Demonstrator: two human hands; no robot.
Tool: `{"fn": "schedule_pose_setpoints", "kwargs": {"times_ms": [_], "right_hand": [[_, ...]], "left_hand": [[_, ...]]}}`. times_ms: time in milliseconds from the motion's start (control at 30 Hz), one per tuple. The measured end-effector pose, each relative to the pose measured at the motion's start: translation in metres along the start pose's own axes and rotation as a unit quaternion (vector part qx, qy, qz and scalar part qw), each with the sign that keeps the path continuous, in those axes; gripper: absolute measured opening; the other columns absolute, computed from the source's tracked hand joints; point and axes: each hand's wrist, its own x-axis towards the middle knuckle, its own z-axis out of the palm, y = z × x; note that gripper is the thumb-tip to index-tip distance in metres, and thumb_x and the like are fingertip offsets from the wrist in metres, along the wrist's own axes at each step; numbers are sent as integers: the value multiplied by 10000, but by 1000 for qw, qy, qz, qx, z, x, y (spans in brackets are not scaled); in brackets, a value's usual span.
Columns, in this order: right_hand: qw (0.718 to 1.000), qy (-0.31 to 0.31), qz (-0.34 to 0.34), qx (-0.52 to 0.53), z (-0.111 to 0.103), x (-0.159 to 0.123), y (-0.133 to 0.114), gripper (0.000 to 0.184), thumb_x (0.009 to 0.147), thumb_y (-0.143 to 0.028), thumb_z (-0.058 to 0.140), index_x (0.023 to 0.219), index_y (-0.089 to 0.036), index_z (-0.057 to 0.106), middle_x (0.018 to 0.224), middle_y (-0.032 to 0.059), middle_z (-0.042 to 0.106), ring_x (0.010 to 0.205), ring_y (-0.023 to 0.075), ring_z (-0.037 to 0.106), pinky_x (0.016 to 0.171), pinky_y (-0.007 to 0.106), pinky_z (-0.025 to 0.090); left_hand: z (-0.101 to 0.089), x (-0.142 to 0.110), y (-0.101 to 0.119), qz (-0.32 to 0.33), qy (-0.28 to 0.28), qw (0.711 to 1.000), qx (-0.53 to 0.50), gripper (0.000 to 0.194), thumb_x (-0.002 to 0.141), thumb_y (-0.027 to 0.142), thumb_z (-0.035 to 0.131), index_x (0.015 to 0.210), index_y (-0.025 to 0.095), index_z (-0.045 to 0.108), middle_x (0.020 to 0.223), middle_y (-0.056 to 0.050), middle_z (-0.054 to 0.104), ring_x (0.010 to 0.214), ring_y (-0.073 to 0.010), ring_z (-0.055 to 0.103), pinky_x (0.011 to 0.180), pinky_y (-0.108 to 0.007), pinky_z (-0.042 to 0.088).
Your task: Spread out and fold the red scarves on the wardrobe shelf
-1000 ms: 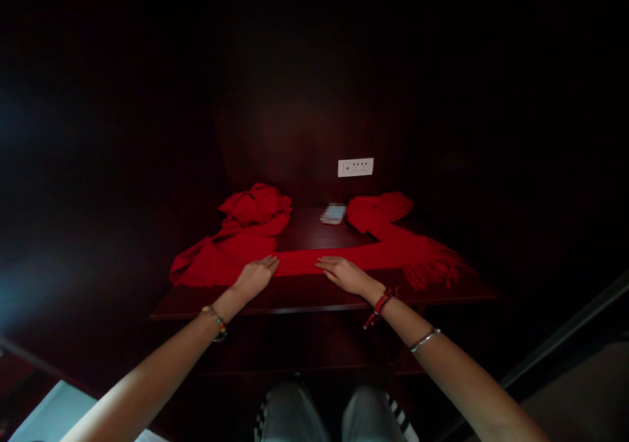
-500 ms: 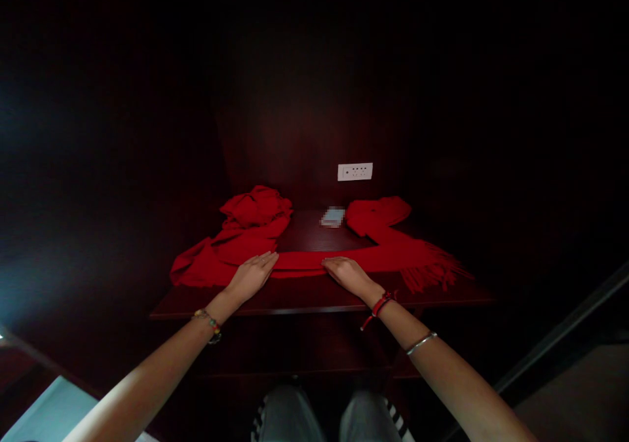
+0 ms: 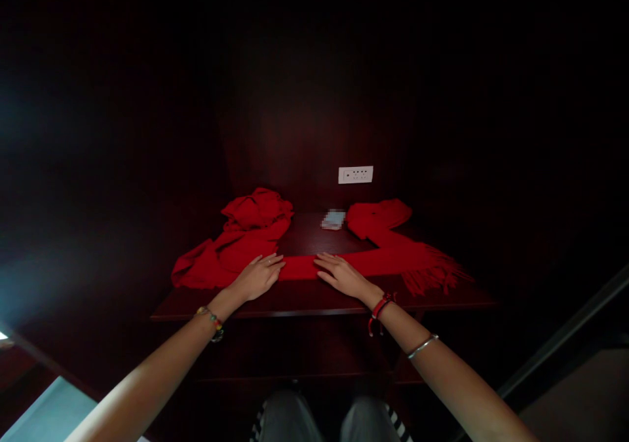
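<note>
A red scarf [image 3: 378, 262] with a fringed right end lies as a folded strip along the front of a dark wooden shelf [image 3: 314, 301]. My left hand [image 3: 258, 277] rests flat on the strip's left part, fingers stretched out. On the same strip, a short gap to the right, my right hand [image 3: 344, 275] lies with its fingers spread. Neither hand grips the cloth. Left of my left hand the red fabric spreads out and rises at the back into a crumpled heap [image 3: 258, 209]. Behind my right hand sits a folded red bundle [image 3: 378, 213].
A small pale blurred item [image 3: 333, 219] lies at the back of the shelf. Above it, a white socket plate [image 3: 356, 175] is set in the dark back panel. Dark side walls stand left and right. My knees [image 3: 289, 416] are below the shelf's front edge.
Both hands have gone from curled at the strip's front edge to flat with fingers extended. The strip's front fold now lies smooth, without the loose lower layer showing between my hands.
</note>
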Motion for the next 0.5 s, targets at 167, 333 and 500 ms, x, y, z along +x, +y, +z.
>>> {"fn": "schedule_pose_setpoints", "kwargs": {"times_ms": [167,333,500], "right_hand": [[993,-84,77,-7,8,14,-10,559,868,-480,172,1335,-182,247,1390,67,231,1280,215,149,1023,451,126],[979,-155,130,-10,7,8,-1,590,861,-484,138,1347,-156,207,1409,70,159,1288,205,111,1031,436,77],[984,-106,140,-8,10,24,-18,566,868,-418,144,1347,-121,199,1407,83,164,1289,201,106,1029,445,71]], "left_hand": [[12,34,26,-63,-34,997,-18,461,885,316,195,1307,163,302,1373,-73,272,1261,-197,225,1007,-399,216],[28,37,24,-69,-79,994,-33,480,880,310,168,1332,160,237,1392,-73,213,1273,-193,182,1012,-394,195],[32,36,22,-82,-68,994,-24,492,870,305,187,1332,143,233,1393,-71,210,1277,-187,170,1015,-378,185]]}}
